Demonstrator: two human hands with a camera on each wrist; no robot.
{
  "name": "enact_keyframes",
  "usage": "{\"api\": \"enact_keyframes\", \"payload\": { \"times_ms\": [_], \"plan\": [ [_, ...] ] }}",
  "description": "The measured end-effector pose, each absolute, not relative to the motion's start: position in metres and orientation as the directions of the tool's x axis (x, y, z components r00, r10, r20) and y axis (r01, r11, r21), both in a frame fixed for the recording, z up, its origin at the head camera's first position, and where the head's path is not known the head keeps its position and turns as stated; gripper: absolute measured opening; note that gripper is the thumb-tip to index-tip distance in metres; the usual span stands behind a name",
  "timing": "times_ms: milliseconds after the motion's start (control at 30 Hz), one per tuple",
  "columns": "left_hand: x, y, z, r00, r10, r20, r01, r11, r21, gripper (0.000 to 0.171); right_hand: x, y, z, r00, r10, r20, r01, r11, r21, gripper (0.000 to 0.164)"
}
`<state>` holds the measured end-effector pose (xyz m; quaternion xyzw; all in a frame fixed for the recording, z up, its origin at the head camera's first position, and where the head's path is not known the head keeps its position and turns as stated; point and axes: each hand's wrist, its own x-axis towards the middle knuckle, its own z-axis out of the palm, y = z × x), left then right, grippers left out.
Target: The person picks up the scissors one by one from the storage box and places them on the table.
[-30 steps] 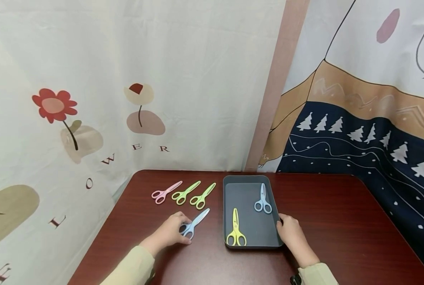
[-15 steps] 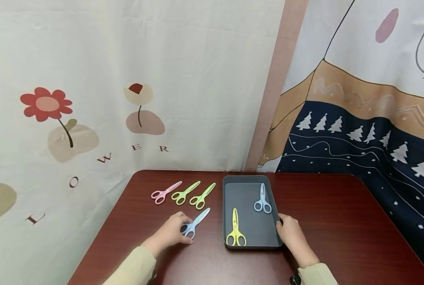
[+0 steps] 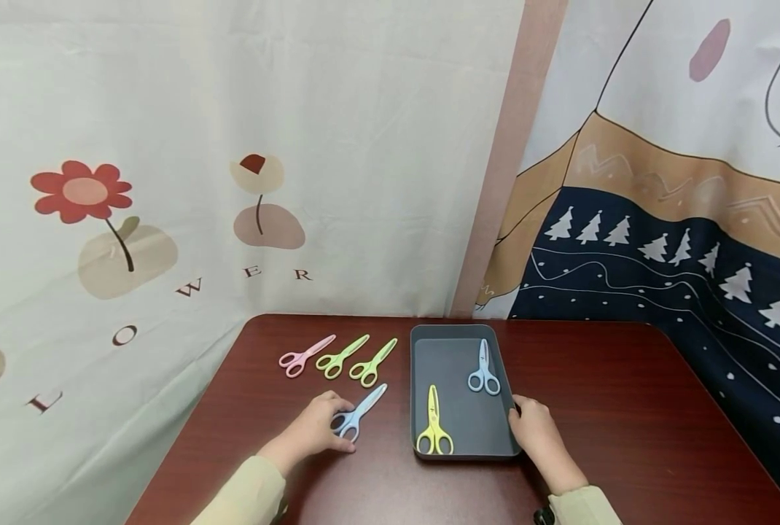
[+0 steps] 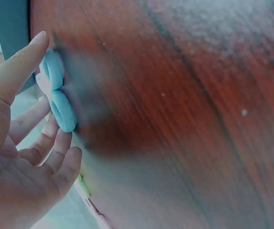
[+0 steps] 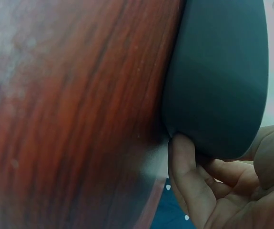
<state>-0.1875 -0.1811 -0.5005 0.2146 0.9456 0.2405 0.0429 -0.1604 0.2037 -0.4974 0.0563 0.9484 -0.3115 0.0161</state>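
Observation:
In the head view my left hand (image 3: 311,429) is at the handles of light blue scissors (image 3: 366,408) lying on the table, its thumb at one ring and its fingers at the other. The left wrist view shows the thumb (image 4: 29,59) against a blue handle ring (image 4: 55,69), the other fingers curving round the far side. My right hand (image 3: 537,430) grips the right edge of a dark grey tray (image 3: 469,437); in the right wrist view its fingers (image 5: 187,164) bend at the tray's lower corner. Inside the tray lie yellow scissors (image 3: 433,419) and other light blue scissors (image 3: 484,368).
Pink scissors (image 3: 305,356) and two pairs of green scissors, one left (image 3: 340,357) and one right (image 3: 373,363), lie in a row left of the tray. Behind the reddish-brown table (image 3: 593,379) hang printed curtains (image 3: 390,160).

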Motion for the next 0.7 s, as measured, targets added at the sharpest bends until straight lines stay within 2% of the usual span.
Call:
{"api": "enact_keyframes", "payload": {
  "times_ms": [333, 567, 700],
  "plan": [
    [-0.192, -0.177, -0.496, -0.893, 0.443, 0.084, 0.413, 0.729, 0.545, 0.059, -0.16, 0.204, -0.497, -0.993, 0.097, -0.069, 0.12, 0.795, -0.594, 0.037],
    [-0.196, -0.166, -0.491, -0.92, 0.373, 0.118, 0.366, 0.712, 0.599, 0.048, -0.16, 0.204, -0.497, -0.994, 0.099, -0.055, 0.112, 0.798, -0.592, 0.037],
    [-0.199, -0.153, -0.487, -0.92, 0.356, 0.164, 0.378, 0.695, 0.611, 0.045, -0.16, 0.203, -0.496, -0.993, 0.101, -0.057, 0.115, 0.797, -0.593, 0.037]
  ]
}}
